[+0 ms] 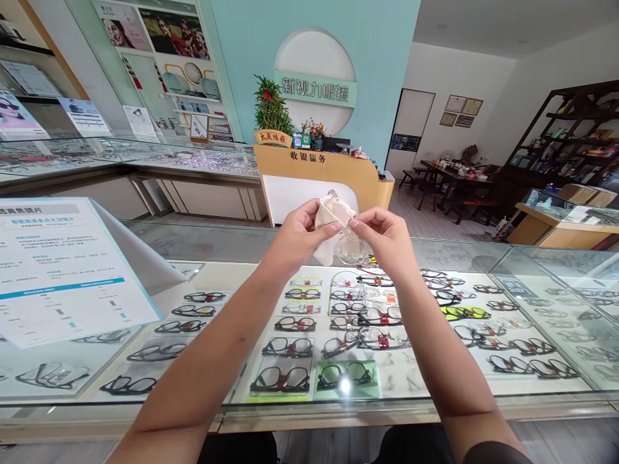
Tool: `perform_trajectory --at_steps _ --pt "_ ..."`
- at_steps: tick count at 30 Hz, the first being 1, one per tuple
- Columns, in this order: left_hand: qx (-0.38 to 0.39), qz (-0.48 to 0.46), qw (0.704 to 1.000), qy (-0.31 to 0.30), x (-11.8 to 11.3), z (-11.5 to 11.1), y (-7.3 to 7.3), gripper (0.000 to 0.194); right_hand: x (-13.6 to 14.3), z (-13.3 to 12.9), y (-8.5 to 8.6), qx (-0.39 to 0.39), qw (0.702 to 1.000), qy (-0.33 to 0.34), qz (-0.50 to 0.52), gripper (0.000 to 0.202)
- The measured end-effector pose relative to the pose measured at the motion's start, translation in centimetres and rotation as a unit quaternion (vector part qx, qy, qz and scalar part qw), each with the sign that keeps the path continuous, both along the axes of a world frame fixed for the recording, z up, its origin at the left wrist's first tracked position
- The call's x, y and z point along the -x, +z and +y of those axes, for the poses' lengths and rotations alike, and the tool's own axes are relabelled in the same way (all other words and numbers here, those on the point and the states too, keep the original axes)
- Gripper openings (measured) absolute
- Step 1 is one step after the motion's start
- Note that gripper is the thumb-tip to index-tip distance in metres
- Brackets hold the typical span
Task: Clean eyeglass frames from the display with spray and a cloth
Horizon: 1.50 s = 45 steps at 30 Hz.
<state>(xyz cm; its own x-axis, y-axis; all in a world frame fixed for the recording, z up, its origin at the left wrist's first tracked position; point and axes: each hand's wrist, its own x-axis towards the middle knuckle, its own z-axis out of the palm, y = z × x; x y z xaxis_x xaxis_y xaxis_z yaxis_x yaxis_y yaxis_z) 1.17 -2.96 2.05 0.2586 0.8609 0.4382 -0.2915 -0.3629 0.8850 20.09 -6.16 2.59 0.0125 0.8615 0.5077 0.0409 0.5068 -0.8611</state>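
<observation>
Above the glass counter I hold up a pair of clear-framed eyeglasses (352,250) and a cream-coloured cloth (325,248). My left hand (304,233) pinches the cloth around the upper lens, thumb pressed on its front. My right hand (382,235) grips the eyeglasses near the bridge between thumb and fingertips. The lower lens hangs free between the hands, uncovered. The glasses are turned on end, one lens above the other. Part of the frame is hidden behind the cloth and fingers.
Rows of eyeglasses (290,348) lie inside the glass display counter (232,412) below my arms. A printed sign (72,270) stands on the counter at left. Beyond are a cashier desk (319,169), more display cases (193,158), and a dark wooden table (457,174).
</observation>
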Motion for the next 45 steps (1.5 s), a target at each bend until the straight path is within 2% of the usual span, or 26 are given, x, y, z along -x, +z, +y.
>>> perform_trajectory --at_steps 7,10,14,19,30,37,41,45 --pt "0.048 -0.033 0.998 -0.035 -0.5 0.2 -0.2 0.058 0.1 0.5 -0.2 0.018 0.999 -0.007 0.038 0.016" --pt "0.065 -0.039 0.996 -0.038 -1.0 0.3 -0.4 0.060 0.3 1.0 -0.7 -0.005 0.998 -0.045 0.045 0.015" --pt "0.060 -0.037 0.997 -0.012 -1.7 0.2 -0.9 0.058 0.9 1.6 -1.6 -0.052 0.993 -0.104 0.029 0.017" --pt "0.048 -0.029 0.998 -0.007 -1.9 0.1 -1.2 0.050 1.1 1.7 -2.1 -0.084 0.988 -0.132 0.003 0.020" --pt "0.031 -0.034 0.999 0.001 -1.8 0.3 -1.4 0.044 0.8 2.2 -2.5 -0.098 0.985 -0.140 -0.019 0.026" --pt "0.043 -0.040 0.998 0.005 -2.0 0.2 -1.3 0.047 0.6 2.2 -1.7 -0.076 0.990 -0.122 0.015 0.024" --pt "0.047 -0.039 0.998 0.011 -2.1 -0.2 -1.2 0.048 0.5 2.5 -1.8 -0.054 0.991 -0.112 0.046 0.020" --pt "0.045 -0.042 0.998 0.016 -2.3 -0.3 -1.4 0.045 0.5 2.5 -1.9 -0.065 0.990 -0.116 0.047 0.018"
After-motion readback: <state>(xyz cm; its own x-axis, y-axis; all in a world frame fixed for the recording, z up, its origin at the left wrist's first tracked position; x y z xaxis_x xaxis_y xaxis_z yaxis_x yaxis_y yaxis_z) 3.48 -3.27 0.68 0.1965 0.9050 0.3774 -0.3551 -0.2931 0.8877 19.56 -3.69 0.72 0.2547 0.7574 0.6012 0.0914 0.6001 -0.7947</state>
